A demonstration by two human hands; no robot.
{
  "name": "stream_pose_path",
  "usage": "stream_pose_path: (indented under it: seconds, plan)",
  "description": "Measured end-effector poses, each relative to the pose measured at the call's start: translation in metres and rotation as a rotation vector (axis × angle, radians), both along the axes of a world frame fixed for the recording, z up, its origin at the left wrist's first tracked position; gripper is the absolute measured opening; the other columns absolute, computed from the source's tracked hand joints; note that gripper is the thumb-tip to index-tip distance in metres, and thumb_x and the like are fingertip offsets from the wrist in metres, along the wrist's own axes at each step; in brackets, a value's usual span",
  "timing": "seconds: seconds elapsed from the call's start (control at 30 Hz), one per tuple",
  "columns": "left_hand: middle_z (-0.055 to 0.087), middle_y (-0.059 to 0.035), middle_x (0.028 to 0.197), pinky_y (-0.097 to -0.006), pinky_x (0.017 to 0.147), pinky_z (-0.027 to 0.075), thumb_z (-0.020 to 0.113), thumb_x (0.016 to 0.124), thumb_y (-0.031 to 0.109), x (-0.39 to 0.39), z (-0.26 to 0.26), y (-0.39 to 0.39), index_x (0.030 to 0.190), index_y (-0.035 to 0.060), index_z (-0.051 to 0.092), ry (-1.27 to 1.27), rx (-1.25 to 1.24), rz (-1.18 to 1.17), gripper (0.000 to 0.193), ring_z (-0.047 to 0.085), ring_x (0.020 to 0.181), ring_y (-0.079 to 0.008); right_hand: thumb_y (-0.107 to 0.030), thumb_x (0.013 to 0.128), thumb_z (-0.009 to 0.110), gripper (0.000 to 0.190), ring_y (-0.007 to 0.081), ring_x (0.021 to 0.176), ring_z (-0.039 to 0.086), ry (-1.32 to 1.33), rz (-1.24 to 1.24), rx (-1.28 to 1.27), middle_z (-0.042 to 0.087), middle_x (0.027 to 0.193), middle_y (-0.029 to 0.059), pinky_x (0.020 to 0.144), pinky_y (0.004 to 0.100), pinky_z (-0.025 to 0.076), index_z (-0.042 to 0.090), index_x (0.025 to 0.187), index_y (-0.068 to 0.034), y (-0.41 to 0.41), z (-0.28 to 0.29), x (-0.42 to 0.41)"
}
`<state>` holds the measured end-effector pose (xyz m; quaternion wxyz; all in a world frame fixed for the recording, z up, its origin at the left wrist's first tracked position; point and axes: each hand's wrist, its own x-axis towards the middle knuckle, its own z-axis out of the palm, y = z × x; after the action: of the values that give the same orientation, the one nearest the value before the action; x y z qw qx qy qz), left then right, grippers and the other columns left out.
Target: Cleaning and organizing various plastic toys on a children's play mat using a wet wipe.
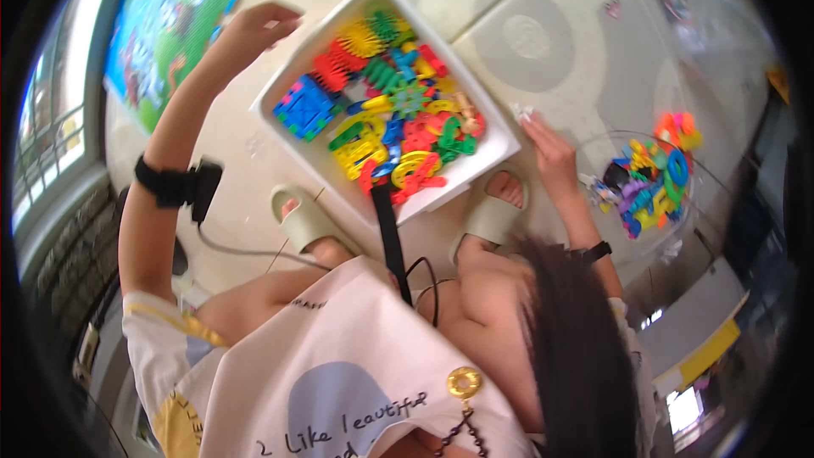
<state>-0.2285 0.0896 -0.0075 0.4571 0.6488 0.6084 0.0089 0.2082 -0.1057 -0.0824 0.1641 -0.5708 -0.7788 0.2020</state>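
A white plastic bin (478, 98) full of colourful plastic toy pieces stands on the floor before me. Off its upper left rim, my left hand (259, 28) is raised with curled fingers, a gap showing between thumb and fingers and nothing visible in it. My right hand (552, 151) is beside the bin's right corner, its fingertips on a small crumpled white piece (521, 113), perhaps tissue. Inside the bin, a blue square panel piece (305, 107) lies at the left. Red spiky pieces (337, 65), a yellow spiky piece (360, 38) and a green gear (408, 99) lie farther in.
A clear bag or container with mixed toys (655, 181) sits to the right. A printed play mat (181, 19) covers the upper left floor. My slippers (311, 222) flank the bin's near side. A black strap (388, 235) hangs over its near edge.
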Motion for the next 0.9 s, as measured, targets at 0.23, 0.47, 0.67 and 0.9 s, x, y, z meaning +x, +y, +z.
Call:
stream_pose_path:
  seconds: [0.23,0.47,0.67,0.9]
  plan:
    - [0.061,-0.0081,0.103,-0.0266,0.084,0.043,0.056,0.089,0.029,-0.003,-0.027,-0.023,0.114,-0.0009,0.053,-0.062,-0.105,-0.035,0.039,0.057,0.096,-0.0145,-0.003,0.079,0.061,0.016,0.0212,0.067,0.064,0.169,-0.682,-0.439,0.064,0.076,0.0123,0.061,0.0298,0.049,0.062,0.095,-0.003,-0.107,0.02,0.068]
    - [0.06,-0.0087,0.107,-0.0274,0.087,0.042,0.054,0.091,0.027,0.016,-0.032,-0.009,0.115,-0.0026,0.051,-0.093,-0.144,-0.064,0.039,0.056,0.1,-0.0154,-0.011,0.077,0.064,0.015,0.0177,0.061,0.061,0.337,-0.65,-0.79,0.064,0.07,0.0121,0.058,0.0278,0.047,0.065,0.087,-0.001,-0.15,0.025,0.122]
    - [0.057,-0.0106,0.114,-0.029,0.088,0.041,0.054,0.091,0.029,0.031,-0.011,-0.007,0.119,-0.0016,0.049,-0.022,-0.159,-0.008,0.042,0.055,0.103,-0.0167,-0.021,0.075,0.066,0.019,0.0312,0.07,0.061,0.002,-0.532,-0.632,0.064,0.078,0.0145,0.063,0.0368,0.049,0.067,0.087,-0.006,-0.152,0.02,0.144]
    - [0.053,-0.01,0.121,-0.0292,0.087,0.041,0.053,0.09,0.036,0.042,0.001,0.001,0.123,0.0028,0.048,0.087,-0.116,0.016,0.047,0.053,0.105,-0.0171,-0.014,0.078,0.062,0.022,0.0282,0.07,0.06,-0.311,-0.787,-0.345,0.062,0.077,0.0129,0.064,0.0363,0.049,0.062,0.099,-0.008,-0.087,0.04,0.166]
